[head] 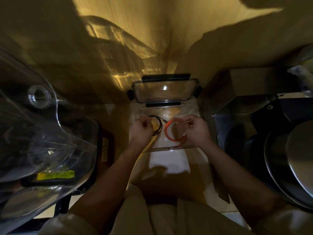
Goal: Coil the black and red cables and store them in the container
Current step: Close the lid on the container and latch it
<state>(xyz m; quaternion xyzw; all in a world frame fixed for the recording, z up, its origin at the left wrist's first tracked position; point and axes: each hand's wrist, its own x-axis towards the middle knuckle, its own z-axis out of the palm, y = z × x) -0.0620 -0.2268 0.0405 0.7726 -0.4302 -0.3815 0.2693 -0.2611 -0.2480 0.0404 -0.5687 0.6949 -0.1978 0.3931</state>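
black cable [157,126]: black
red cable [171,133]: orange-red
container [162,147]: clear
lid [165,89]: clear, black clips
sticker [55,175]: yellow, apparently with dark print

Dim yellowish light is washing over the wall [152,31], shadows lying across it; a steel counter [237,106] is sitting off right of the fingers, and a pale worktop [169,162] is glowing just below them

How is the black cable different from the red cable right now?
The black cable is dark, in the left hand; the red cable is bright orange-red, in the right hand. The black coil looks smaller than the red one. Both are coiled loops over the clear container.
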